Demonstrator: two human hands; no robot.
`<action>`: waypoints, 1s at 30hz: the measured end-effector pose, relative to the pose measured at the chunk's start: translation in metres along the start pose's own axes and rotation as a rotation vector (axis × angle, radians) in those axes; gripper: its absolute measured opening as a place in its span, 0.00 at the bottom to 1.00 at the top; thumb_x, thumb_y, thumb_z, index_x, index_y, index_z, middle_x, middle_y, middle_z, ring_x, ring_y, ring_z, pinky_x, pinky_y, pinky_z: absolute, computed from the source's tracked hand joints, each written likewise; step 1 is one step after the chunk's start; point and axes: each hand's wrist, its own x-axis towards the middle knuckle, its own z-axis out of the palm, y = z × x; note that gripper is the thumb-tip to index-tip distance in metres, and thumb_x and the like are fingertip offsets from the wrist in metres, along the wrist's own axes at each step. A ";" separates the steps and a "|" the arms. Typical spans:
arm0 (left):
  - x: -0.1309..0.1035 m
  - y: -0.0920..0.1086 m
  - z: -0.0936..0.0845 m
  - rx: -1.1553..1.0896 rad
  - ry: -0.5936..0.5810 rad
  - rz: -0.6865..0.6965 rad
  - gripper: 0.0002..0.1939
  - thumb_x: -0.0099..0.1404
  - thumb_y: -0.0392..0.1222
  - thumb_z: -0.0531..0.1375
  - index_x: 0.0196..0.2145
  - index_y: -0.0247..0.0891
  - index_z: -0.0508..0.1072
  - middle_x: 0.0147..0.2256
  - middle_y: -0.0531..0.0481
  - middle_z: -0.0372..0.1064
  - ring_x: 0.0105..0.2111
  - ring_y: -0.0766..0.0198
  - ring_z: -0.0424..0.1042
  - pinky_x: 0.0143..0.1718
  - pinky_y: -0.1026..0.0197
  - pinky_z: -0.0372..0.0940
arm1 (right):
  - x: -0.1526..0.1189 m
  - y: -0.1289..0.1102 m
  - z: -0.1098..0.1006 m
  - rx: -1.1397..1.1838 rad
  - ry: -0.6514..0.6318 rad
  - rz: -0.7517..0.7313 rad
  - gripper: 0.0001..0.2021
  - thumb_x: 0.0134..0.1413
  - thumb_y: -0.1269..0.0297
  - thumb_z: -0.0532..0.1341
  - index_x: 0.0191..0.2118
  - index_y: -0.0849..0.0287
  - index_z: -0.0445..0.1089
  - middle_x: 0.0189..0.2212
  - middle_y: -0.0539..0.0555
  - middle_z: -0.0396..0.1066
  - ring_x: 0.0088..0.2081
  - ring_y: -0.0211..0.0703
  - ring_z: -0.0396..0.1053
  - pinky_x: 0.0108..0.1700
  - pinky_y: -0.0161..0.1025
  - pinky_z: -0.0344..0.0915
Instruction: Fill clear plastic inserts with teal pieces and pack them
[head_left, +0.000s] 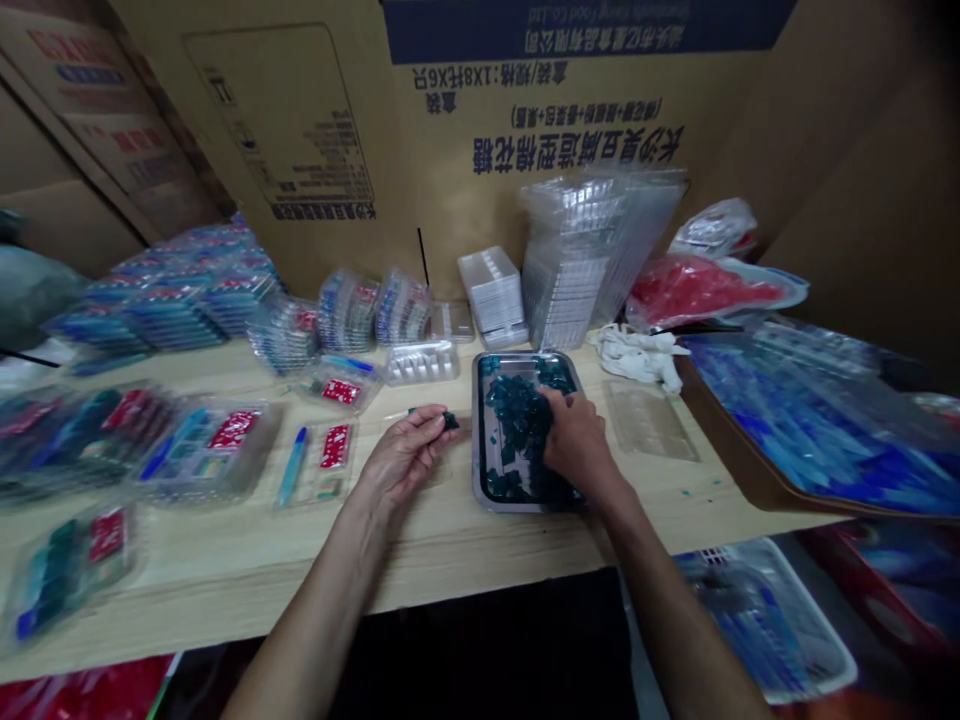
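My left hand (409,450) is closed in a pinch, with small dark green pieces (450,421) showing at its fingertips. Under it, partly hidden, lies a clear plastic tray (442,465). A shallow metal tray (480,470) stands to its right, scattered with dark green, glossy, chip-like pieces (514,400). Over the right side of this tray, my right hand (576,440) has curled fingers reaching down among the pieces; whatever is between its fingertips is hidden. Left of my left hand lies a clear pack (319,465) with a blue pen-like tool (293,468) and a red packet (335,446).
Filled packs (202,450) spread across the left, with stacks (172,285) behind. Clear empty trays (574,270) are piled against a large carton (435,200). White gloves (637,355), a clear flat tray (651,420) and a box of blue tools (825,420) lie right.
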 end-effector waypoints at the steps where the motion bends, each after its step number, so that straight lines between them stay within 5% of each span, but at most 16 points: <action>1: -0.001 -0.001 0.000 -0.011 0.011 0.003 0.09 0.54 0.26 0.68 0.33 0.33 0.78 0.31 0.50 0.77 0.28 0.70 0.77 0.32 0.73 0.73 | -0.003 -0.010 0.001 -0.042 0.005 -0.029 0.30 0.47 0.77 0.57 0.59 0.57 0.66 0.50 0.65 0.67 0.51 0.57 0.64 0.48 0.49 0.60; 9: -0.002 -0.023 0.013 -0.018 0.074 0.155 0.13 0.48 0.31 0.73 0.32 0.34 0.79 0.32 0.50 0.78 0.32 0.70 0.76 0.42 0.68 0.71 | -0.042 -0.081 0.019 0.317 -0.020 -0.314 0.31 0.54 0.76 0.51 0.65 0.62 0.57 0.59 0.64 0.63 0.60 0.50 0.60 0.58 0.48 0.59; 15: -0.008 -0.034 0.015 0.083 0.079 0.238 0.15 0.44 0.38 0.75 0.32 0.36 0.81 0.32 0.49 0.78 0.34 0.66 0.75 0.42 0.64 0.67 | -0.038 -0.074 0.026 0.773 -0.055 -0.195 0.19 0.55 0.74 0.51 0.50 0.56 0.69 0.52 0.58 0.71 0.54 0.46 0.69 0.55 0.45 0.64; 19: -0.014 -0.015 -0.004 0.375 0.031 0.341 0.14 0.49 0.42 0.73 0.34 0.36 0.82 0.34 0.47 0.79 0.35 0.63 0.74 0.41 0.62 0.67 | -0.026 -0.062 0.020 0.983 -0.205 -0.080 0.15 0.56 0.71 0.50 0.45 0.57 0.69 0.46 0.56 0.73 0.47 0.44 0.71 0.49 0.42 0.68; 21: -0.014 0.002 -0.024 0.499 0.115 0.448 0.14 0.51 0.43 0.72 0.36 0.37 0.81 0.33 0.49 0.78 0.33 0.64 0.73 0.40 0.62 0.66 | -0.025 -0.056 0.013 0.792 -0.217 -0.105 0.17 0.56 0.73 0.50 0.49 0.57 0.68 0.44 0.56 0.72 0.44 0.44 0.71 0.48 0.42 0.67; 24: -0.013 0.023 -0.056 0.773 0.219 0.566 0.10 0.55 0.41 0.69 0.35 0.38 0.81 0.32 0.50 0.78 0.32 0.63 0.73 0.39 0.62 0.65 | -0.035 -0.051 0.002 0.214 -0.280 -0.190 0.19 0.54 0.76 0.52 0.50 0.61 0.70 0.45 0.62 0.70 0.45 0.51 0.68 0.48 0.47 0.63; 27: -0.013 0.024 -0.071 1.103 0.142 0.648 0.06 0.59 0.37 0.64 0.34 0.40 0.81 0.33 0.48 0.77 0.35 0.60 0.74 0.40 0.60 0.66 | -0.046 -0.053 -0.001 -0.173 -0.429 -0.268 0.18 0.52 0.78 0.55 0.48 0.63 0.71 0.46 0.67 0.66 0.43 0.56 0.67 0.45 0.49 0.60; 30: -0.008 0.007 -0.070 1.322 0.022 0.693 0.10 0.61 0.35 0.59 0.35 0.41 0.80 0.35 0.47 0.77 0.36 0.60 0.74 0.40 0.60 0.66 | -0.049 -0.055 0.006 -0.254 -0.422 -0.227 0.14 0.55 0.77 0.54 0.45 0.64 0.70 0.44 0.66 0.66 0.43 0.54 0.66 0.43 0.47 0.58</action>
